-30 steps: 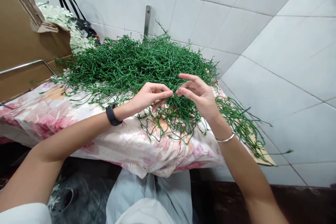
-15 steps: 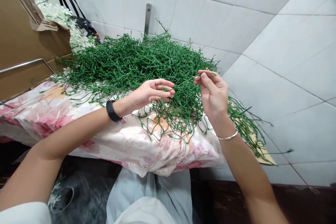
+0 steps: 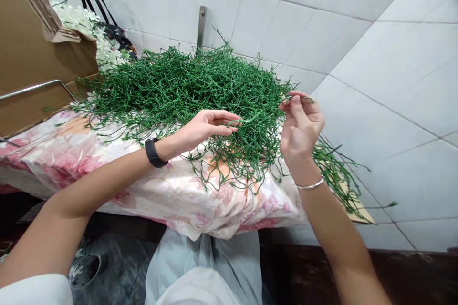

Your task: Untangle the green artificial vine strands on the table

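A large tangled heap of thin green artificial stems [image 3: 186, 81] lies on a floral cloth. My right hand [image 3: 302, 126], wearing a silver bangle, pinches one end of a green stem between thumb and fingers at the heap's right edge. My left hand [image 3: 211, 126], with a black wristband, is in front of the heap. Its thumb and fingers close lightly around the other end of what looks like the same stem. Between my hands, the stem is hard to pick out against the green heap behind it.
The floral cloth [image 3: 143, 195] covers the table. More green stems [image 3: 336, 176] lie on a cardboard piece at the right. White artificial flowers [image 3: 107, 55], a black-handled bag [image 3: 116, 33] and a cardboard box [image 3: 21, 52] stand at the left. A tiled wall [image 3: 304, 19] rises behind.
My right hand has moved a little to the right and up with the stem. My left hand has shifted slightly right, and its fingers have drawn closer together.
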`<state>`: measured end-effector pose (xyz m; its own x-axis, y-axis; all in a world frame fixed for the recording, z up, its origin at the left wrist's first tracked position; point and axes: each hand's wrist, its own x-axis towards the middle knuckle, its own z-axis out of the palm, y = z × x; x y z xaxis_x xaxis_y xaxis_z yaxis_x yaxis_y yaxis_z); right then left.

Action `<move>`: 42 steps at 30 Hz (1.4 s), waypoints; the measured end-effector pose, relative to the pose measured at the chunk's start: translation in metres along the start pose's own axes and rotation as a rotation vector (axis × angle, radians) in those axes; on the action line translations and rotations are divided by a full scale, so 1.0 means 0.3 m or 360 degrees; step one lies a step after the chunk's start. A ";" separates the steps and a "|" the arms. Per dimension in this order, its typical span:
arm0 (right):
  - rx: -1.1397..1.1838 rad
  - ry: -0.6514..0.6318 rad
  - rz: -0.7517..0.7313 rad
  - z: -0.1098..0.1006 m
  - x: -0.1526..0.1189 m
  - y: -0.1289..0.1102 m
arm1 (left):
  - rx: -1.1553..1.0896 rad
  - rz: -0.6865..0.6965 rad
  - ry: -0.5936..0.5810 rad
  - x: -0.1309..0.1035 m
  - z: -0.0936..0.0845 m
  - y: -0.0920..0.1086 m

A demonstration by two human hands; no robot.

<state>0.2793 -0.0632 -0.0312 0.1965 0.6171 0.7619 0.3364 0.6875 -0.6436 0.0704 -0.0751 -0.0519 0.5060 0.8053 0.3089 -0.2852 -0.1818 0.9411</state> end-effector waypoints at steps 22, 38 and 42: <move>-0.0269 0.1218 -0.0764 -0.429 -0.071 -0.304 | 0.0722 -0.0079 -0.0192 -0.046 0.069 0.022; -0.1292 -0.0220 -0.0265 -0.643 -0.095 -0.110 | 0.1895 0.0573 -0.0919 -0.083 0.140 -0.098; -0.1361 -0.0351 -0.0117 -0.652 -0.149 -0.095 | 0.1980 0.0672 -0.0908 -0.077 0.134 -0.102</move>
<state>0.4410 -0.1853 -0.0328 -0.0052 0.7032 0.7110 0.9318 0.2615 -0.2518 0.1003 -0.1107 -0.0822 0.9014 0.2888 0.3225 0.2409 -0.9536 0.1805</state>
